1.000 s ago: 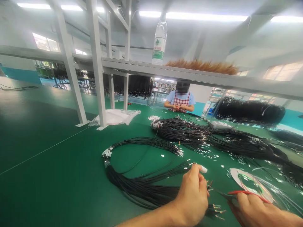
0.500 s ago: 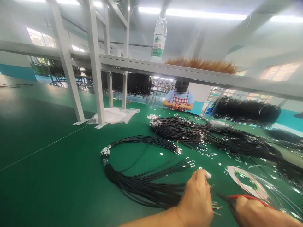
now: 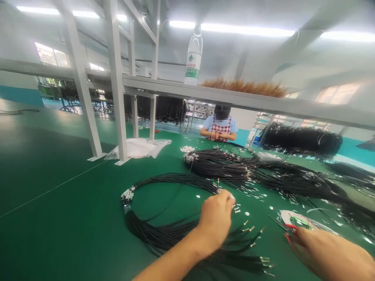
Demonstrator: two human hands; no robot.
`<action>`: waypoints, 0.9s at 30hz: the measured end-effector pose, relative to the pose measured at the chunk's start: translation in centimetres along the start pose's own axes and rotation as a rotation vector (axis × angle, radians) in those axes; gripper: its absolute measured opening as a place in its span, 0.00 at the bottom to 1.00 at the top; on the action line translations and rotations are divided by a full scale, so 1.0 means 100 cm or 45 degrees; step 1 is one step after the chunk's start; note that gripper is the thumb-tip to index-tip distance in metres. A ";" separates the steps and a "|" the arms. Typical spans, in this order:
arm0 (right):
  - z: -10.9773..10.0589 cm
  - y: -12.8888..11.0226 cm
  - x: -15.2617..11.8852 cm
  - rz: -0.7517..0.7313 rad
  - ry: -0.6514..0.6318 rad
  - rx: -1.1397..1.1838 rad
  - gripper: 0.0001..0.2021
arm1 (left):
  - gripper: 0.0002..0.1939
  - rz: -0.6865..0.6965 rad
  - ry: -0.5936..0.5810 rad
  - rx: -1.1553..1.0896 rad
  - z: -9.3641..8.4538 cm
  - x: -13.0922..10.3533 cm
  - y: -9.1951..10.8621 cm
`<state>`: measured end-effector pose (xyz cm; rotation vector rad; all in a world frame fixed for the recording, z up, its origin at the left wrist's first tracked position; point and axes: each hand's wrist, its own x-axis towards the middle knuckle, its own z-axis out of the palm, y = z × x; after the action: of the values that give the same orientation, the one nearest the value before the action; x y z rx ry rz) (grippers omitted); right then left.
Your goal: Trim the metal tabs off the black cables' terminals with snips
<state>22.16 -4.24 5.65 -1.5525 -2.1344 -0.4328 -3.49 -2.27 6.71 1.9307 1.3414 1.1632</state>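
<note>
My left hand (image 3: 215, 218) is closed, fingers pinched together, over the loose ends of a looped bundle of black cables (image 3: 149, 234). Something white wraps one fingertip; whatever lies within the pinch is hidden. To the right, my right hand (image 3: 325, 242) grips red-handled pliers (image 3: 288, 230), their thin dark tips pointing left, apart from the cables. Stripped, metal-tipped ends (image 3: 265, 259) fan out beneath and right of my left wrist. At the bundle's left bend is a cluster of white connectors (image 3: 128, 194) with clear wrapping.
A larger heap of black cables (image 3: 219, 164) stretches across the green table (image 3: 58, 218). White scraps and a white reel (image 3: 290, 216) lie nearby. Shelf posts (image 3: 117, 97) and a plastic bag (image 3: 143, 147) stand left. A bottle (image 3: 193, 58) rests on the shelf. A person (image 3: 221, 127) sits opposite.
My left hand has moved up and left, away from the lower cable ends, which now fan out. My right hand with the pliers has shifted slightly right and up.
</note>
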 end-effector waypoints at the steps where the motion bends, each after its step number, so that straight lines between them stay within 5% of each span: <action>1: 0.000 -0.005 0.009 0.046 -0.032 -0.014 0.17 | 0.10 -0.014 -0.008 0.156 -0.004 0.004 -0.006; 4: 0.008 -0.022 0.033 0.445 -0.287 0.185 0.21 | 0.09 -0.076 -0.167 0.459 -0.006 0.008 -0.022; 10: 0.046 -0.039 0.041 0.925 -0.187 1.125 0.19 | 0.11 -0.043 -0.323 0.669 0.018 0.002 -0.043; 18: 0.084 -0.043 0.028 1.149 -0.093 1.568 0.18 | 0.07 0.080 -0.300 0.730 0.044 0.020 -0.051; 23: 0.086 -0.047 0.026 1.169 -0.089 1.602 0.18 | 0.09 0.084 -0.352 0.766 0.062 0.032 -0.049; 27: 0.081 -0.048 0.027 1.162 -0.054 1.648 0.17 | 0.10 -0.045 -0.209 0.455 0.062 0.031 -0.053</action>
<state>15.49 0.51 0.38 -1.3867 -0.9738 1.0612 -0.24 2.96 0.48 2.1821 1.5669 0.7662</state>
